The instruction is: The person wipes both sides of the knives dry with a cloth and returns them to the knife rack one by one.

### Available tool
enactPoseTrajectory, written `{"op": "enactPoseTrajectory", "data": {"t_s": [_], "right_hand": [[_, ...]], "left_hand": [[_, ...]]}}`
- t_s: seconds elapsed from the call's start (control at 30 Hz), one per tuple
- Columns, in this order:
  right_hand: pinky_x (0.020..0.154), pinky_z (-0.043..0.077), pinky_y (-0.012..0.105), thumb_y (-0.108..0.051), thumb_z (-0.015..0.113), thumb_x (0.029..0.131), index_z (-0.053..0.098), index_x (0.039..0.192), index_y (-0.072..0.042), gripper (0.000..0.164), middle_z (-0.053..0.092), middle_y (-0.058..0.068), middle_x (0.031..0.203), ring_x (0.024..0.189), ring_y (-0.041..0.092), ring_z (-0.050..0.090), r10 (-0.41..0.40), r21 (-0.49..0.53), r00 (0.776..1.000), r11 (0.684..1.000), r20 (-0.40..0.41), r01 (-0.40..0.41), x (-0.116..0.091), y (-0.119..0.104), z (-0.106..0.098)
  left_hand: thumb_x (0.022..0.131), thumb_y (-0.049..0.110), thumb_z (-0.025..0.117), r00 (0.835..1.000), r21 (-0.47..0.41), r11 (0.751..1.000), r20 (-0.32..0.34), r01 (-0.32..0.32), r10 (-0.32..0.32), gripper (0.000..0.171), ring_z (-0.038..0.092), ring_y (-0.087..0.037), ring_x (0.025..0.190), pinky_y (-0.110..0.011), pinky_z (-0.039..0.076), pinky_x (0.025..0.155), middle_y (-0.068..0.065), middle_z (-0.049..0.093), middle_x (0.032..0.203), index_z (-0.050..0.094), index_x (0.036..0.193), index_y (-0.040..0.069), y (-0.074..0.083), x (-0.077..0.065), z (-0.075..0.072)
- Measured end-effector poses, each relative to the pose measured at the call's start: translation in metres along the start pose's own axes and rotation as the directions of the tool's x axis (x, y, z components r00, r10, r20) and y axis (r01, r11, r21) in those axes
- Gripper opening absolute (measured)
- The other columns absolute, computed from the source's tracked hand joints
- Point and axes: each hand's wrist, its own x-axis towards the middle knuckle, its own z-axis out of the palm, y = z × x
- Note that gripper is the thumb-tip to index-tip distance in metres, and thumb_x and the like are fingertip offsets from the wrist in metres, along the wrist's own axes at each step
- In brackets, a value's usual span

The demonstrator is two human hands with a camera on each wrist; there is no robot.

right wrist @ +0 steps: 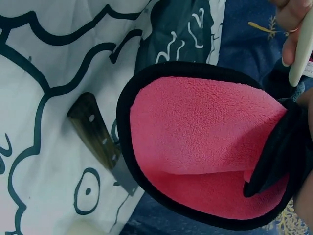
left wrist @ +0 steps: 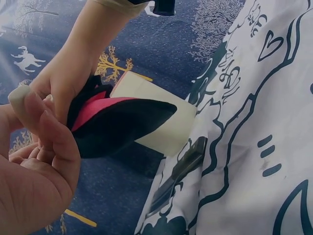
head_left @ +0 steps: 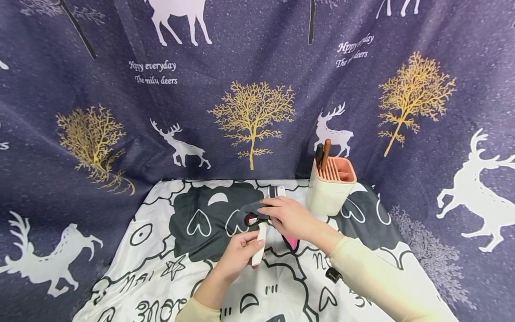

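My left hand (head_left: 243, 248) grips a cream-white handle (head_left: 259, 246) that stands upright between thumb and fingers. Its upper end meets a folded cloth (right wrist: 195, 127), pink and fluffy on one side, dark on the other, with black edging. Whatever extends past the handle is hidden in the dark folds. My right hand (head_left: 291, 218) holds this cloth from above, fingers curled over it; a pink flap hangs below the palm. In the left wrist view, the right hand (left wrist: 61, 85) pinches the cloth just behind the left hand (left wrist: 39, 181).
A cream knife block (head_left: 331, 192) with a salmon slotted top stands at the back right, holding a black handle (head_left: 319, 154) and a brown handle (head_left: 326, 154). A riveted knife handle (right wrist: 95, 129) lies on the patterned tablecloth (head_left: 225, 290). A printed curtain (head_left: 257, 53) hangs behind.
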Motion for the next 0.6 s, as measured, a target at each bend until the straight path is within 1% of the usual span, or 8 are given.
{"op": "enactPoseTrajectory", "data": {"t_s": [0.1,0.23,0.37,0.43,0.6], "right_hand": [[0.100,0.056,0.043,-0.005,0.067,0.090,0.074,0.124,-0.017,0.036,0.070,0.007,0.133,0.117,0.026,0.069,0.013,0.004,1.000,1.000,0.004,-0.013,0.000,0.004,0.003],[0.099,0.056,0.046,-0.005,0.067,0.090,0.074,0.124,-0.018,0.037,0.069,0.008,0.133,0.116,0.029,0.069,0.053,0.002,0.999,0.999,0.014,-0.053,0.001,0.012,0.008],[0.097,0.057,0.047,-0.005,0.068,0.091,0.074,0.125,-0.018,0.038,0.069,0.010,0.135,0.116,0.030,0.069,0.094,0.006,0.995,0.996,0.027,-0.094,0.000,0.023,0.012],[0.097,0.057,0.048,-0.004,0.068,0.091,0.074,0.125,-0.016,0.037,0.069,0.012,0.135,0.117,0.031,0.068,0.102,0.016,0.995,0.995,0.024,-0.102,-0.001,0.029,0.013],[0.104,0.054,0.048,-0.003,0.066,0.093,0.072,0.127,-0.009,0.035,0.068,0.016,0.134,0.123,0.033,0.066,0.123,0.051,0.992,0.991,0.020,-0.123,-0.004,0.044,0.015]], "left_hand": [[0.102,0.012,0.060,1.000,0.000,1.000,0.000,0.007,-0.007,0.043,0.063,-0.006,0.064,-0.022,0.050,0.050,0.001,0.068,0.080,0.055,0.139,-0.010,-0.001,-0.001,0.001],[0.102,0.012,0.061,1.000,-0.002,1.000,0.023,0.001,-0.001,0.044,0.064,-0.005,0.067,-0.021,0.050,0.050,0.005,0.069,0.079,0.054,0.138,-0.013,-0.004,-0.002,0.002],[0.103,0.013,0.060,0.999,-0.011,1.000,0.044,-0.007,0.007,0.043,0.063,-0.004,0.066,-0.020,0.049,0.050,0.006,0.070,0.080,0.055,0.137,-0.013,-0.005,-0.004,0.003],[0.104,0.013,0.059,0.999,-0.013,1.000,0.051,-0.010,0.011,0.042,0.062,-0.004,0.064,-0.020,0.049,0.050,0.005,0.070,0.080,0.055,0.136,-0.013,-0.006,-0.005,0.003],[0.104,0.012,0.058,0.998,-0.009,1.000,0.067,-0.012,0.012,0.041,0.059,-0.004,0.061,-0.020,0.049,0.050,0.006,0.068,0.078,0.055,0.137,-0.012,-0.006,-0.006,0.005]]}}
